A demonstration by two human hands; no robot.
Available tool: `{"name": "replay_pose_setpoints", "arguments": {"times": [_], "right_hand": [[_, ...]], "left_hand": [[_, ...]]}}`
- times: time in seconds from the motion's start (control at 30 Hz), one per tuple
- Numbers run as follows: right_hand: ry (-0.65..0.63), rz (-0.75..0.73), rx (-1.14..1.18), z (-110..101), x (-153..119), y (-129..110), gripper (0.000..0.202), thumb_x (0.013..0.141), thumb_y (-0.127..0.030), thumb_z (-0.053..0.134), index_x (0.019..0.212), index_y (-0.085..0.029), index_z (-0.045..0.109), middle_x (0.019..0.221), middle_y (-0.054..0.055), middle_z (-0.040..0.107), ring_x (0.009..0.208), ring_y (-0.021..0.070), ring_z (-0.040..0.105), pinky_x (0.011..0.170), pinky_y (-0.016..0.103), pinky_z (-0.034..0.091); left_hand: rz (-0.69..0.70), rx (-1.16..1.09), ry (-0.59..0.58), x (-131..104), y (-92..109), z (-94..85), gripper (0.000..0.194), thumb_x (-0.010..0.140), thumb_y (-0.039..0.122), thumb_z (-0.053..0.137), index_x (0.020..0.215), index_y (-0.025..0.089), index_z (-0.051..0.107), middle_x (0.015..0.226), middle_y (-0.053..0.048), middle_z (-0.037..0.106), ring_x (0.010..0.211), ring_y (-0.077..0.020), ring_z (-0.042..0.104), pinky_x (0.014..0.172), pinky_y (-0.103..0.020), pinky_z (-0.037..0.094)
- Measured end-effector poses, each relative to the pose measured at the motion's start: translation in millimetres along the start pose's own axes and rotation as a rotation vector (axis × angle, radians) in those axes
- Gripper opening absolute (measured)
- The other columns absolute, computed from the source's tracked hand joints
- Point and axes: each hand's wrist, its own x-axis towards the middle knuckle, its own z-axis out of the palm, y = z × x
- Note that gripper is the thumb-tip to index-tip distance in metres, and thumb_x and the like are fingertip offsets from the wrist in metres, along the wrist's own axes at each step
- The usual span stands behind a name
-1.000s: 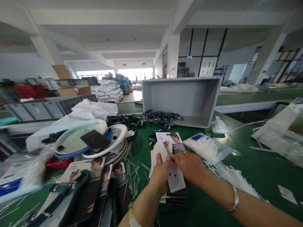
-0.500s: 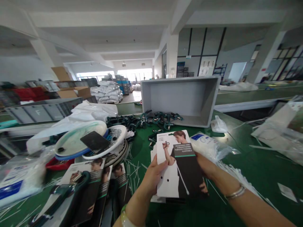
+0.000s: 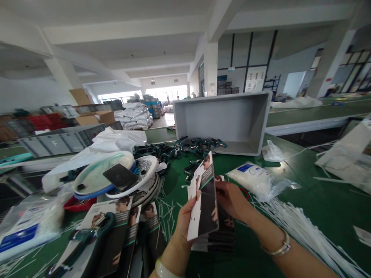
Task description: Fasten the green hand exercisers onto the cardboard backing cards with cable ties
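My left hand is closed on the left edge of a printed packaging card, thumb on its front. The card stands tilted, turned partly edge-on. My right hand is at the card's right edge, its fingers curled and partly hidden behind it. Below both hands a stack of the same cards lies on the green table. To the left, a dark green hand grip strengthener rests on more printed cards.
Loose white zip ties spread at the right, beside a clear bag. A grey crate lies on its side at the back, with several grip strengtheners before it. Round lids and a dark flat piece sit left.
The card has turned from facing me to nearly edge-on and tilted. My right hand has moved left, behind the card's edge. More of the stack below now shows.
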Motion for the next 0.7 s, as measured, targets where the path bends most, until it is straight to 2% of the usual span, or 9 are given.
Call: {"name": "replay_pose_setpoints", "arguments": {"times": [0.1,0.2,0.33,0.47,0.6,0.7], "right_hand": [[-0.071,-0.146,-0.392,1.3,-4.7,-14.0,0.021,0.080,-0.015,0.045,0.070,-0.017,0.064,0.071,0.003,0.064,0.072,0.0159,0.057,0.066,0.026,0.040],[-0.081,-0.206,-0.580,3.9,-5.7,-24.3,0.022,0.083,-0.015,0.043,0.077,-0.016,0.064,0.078,0.005,0.064,0.075,0.0153,0.057,0.071,0.026,0.038],[-0.094,-0.182,-0.690,5.5,-4.2,-31.9,0.024,0.086,-0.020,0.041,0.082,-0.016,0.064,0.081,0.008,0.064,0.078,0.0166,0.056,0.074,0.028,0.037],[-0.128,-0.148,-0.761,4.9,-3.2,-38.1,0.023,0.085,-0.019,0.041,0.083,-0.015,0.064,0.083,0.010,0.063,0.080,0.0191,0.057,0.073,0.029,0.038],[-0.130,-0.148,-0.799,5.6,-1.9,-41.4,0.022,0.084,-0.017,0.042,0.082,-0.013,0.064,0.083,0.011,0.063,0.082,0.0206,0.057,0.074,0.030,0.039],[-0.109,-0.176,-0.723,7.0,-0.4,-37.2,0.019,0.081,-0.014,0.045,0.077,-0.013,0.064,0.081,0.011,0.064,0.078,0.0195,0.058,0.072,0.030,0.040]], "left_hand": [[0.022,-0.068,0.005,-2.1,-2.8,3.0,0.011,0.073,0.017,0.060,0.083,0.013,0.065,0.067,-0.004,0.067,0.054,-0.0096,0.059,0.044,-0.016,0.044],[0.062,-0.110,0.041,-3.1,-5.5,1.6,0.011,0.076,0.015,0.057,0.084,0.016,0.064,0.071,-0.002,0.066,0.054,-0.0059,0.056,0.042,-0.011,0.040],[0.087,-0.137,0.074,-2.9,-7.6,-4.7,0.014,0.079,0.017,0.055,0.091,0.018,0.063,0.072,-0.001,0.064,0.048,-0.0043,0.050,0.034,-0.009,0.032],[0.095,-0.167,0.073,-2.0,-8.9,-6.6,0.020,0.080,0.018,0.053,0.098,0.021,0.062,0.077,-0.001,0.065,0.049,-0.0043,0.050,0.033,-0.009,0.032],[0.091,-0.171,0.054,-0.2,-10.5,-7.2,0.018,0.078,0.017,0.056,0.094,0.020,0.063,0.075,0.000,0.064,0.049,-0.0028,0.050,0.033,-0.007,0.031],[0.106,-0.117,0.076,0.6,-9.4,-7.4,0.015,0.078,0.017,0.056,0.091,0.021,0.063,0.073,0.000,0.064,0.048,-0.0026,0.050,0.032,-0.007,0.029]]}}
